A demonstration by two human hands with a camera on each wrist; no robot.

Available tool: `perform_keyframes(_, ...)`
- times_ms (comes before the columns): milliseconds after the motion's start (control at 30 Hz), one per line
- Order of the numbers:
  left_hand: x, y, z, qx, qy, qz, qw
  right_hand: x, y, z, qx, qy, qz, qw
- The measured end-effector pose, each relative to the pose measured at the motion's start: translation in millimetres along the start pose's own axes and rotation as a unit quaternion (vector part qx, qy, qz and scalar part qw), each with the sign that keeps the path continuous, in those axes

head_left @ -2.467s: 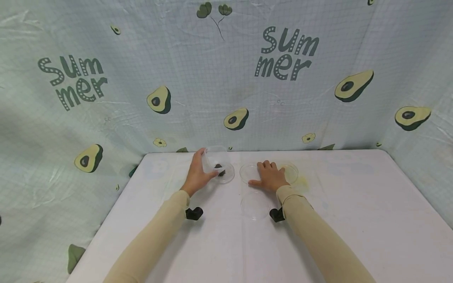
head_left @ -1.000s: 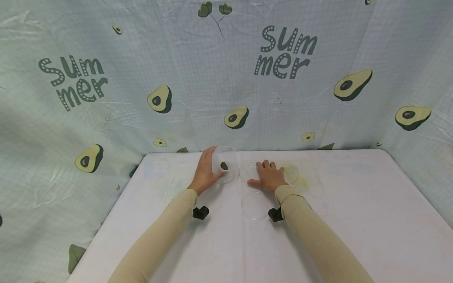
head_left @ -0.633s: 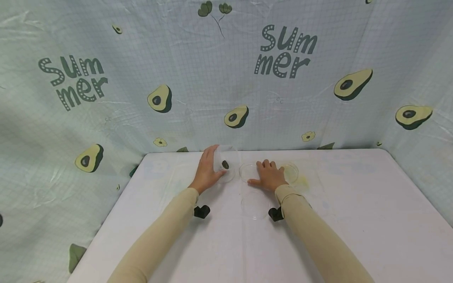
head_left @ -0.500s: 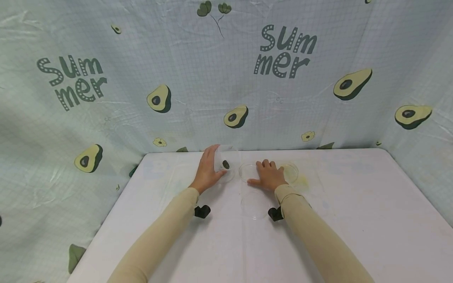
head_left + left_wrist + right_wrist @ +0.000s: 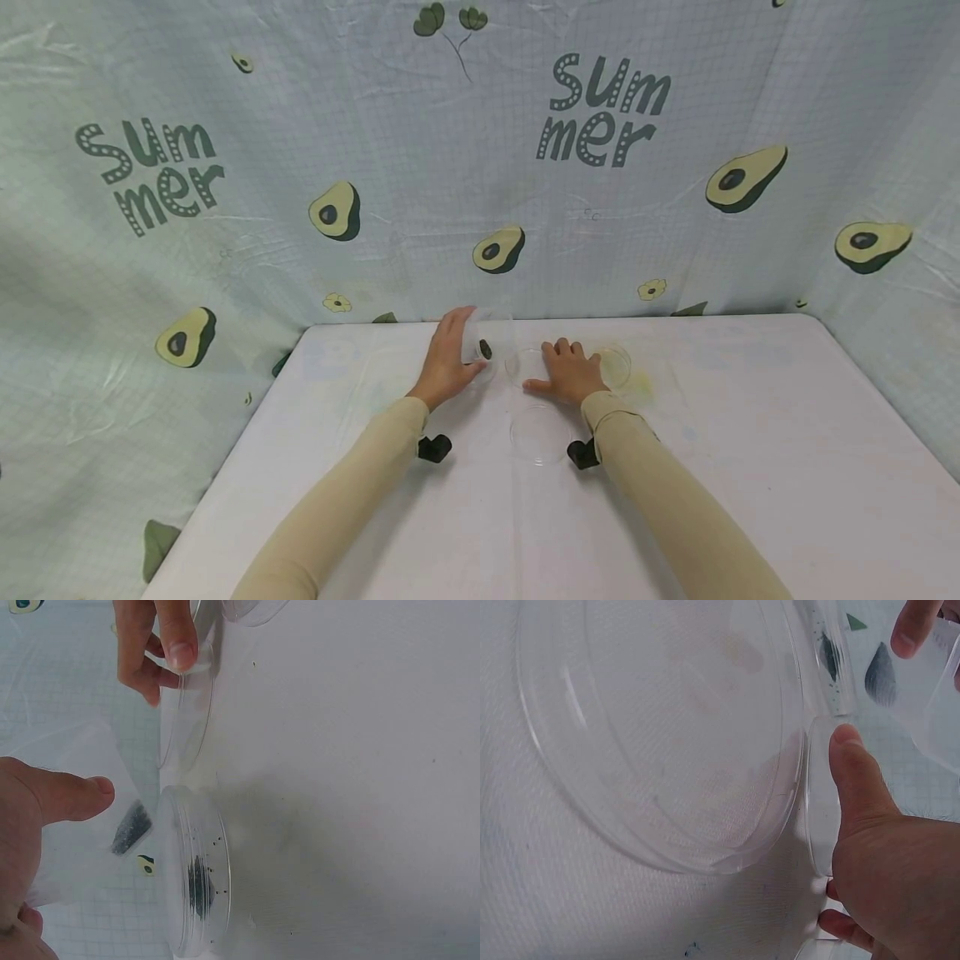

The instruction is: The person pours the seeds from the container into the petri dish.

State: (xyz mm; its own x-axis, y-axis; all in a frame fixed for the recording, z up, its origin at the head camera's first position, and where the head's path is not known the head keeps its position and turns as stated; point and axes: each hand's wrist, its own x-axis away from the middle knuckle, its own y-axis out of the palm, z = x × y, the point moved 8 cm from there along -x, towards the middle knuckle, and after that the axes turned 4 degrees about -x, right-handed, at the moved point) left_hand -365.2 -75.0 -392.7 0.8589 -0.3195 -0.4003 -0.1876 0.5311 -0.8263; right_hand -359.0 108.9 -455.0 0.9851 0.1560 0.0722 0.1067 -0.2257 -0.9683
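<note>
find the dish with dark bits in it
In the left wrist view, that dish sits low, left of centre, just right of the see-through container in the left hand.

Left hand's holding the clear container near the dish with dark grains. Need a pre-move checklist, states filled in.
1. Container held: ok. The left hand has thumb and fingers around the clear container.
2. Container emptied: not ok. Dark material sits in its lower end.
3. Receiving dish flat on the table: ok. It holds dark grains.
4. Table free of spilled grains: cannot tell. A few dark specks show, possibly marks on the cover.
5. Right hand clear of the middle dish: not ok. Its thumb is at that dish's edge; how hard it presses is unclear.
</note>
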Motion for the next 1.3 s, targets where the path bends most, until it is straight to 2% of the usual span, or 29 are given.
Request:
perform_keyframes(567, -1.1, 5.7, 8.4, -0.022, 0.01, -0.001, 0.9997, -1.8, -0.9, 0.1, 0.003, -0.004, 0.002, 1.0)
perform_keyframes(833, -4.1, 8.7, 14.9, -0.05, 0.034, 0.001, 0.9982, -0.8, -3.6, 0.3, 0.003, -0.007, 0.002, 1.0)
perform_keyframes(1133, -7.6, 9.8, 23.1, -0.074, 0.075, 0.023, 0.9942, -2.7, -1.5, 1.8, 0.001, -0.003, -0.004, 1.0)
perform_keyframes(1300, -9.2, 10.0, 28.5, -0.087, 0.09, 0.015, 0.9921, -4.1, -1.3, 2.1, 0.002, -0.005, -0.001, 1.0)
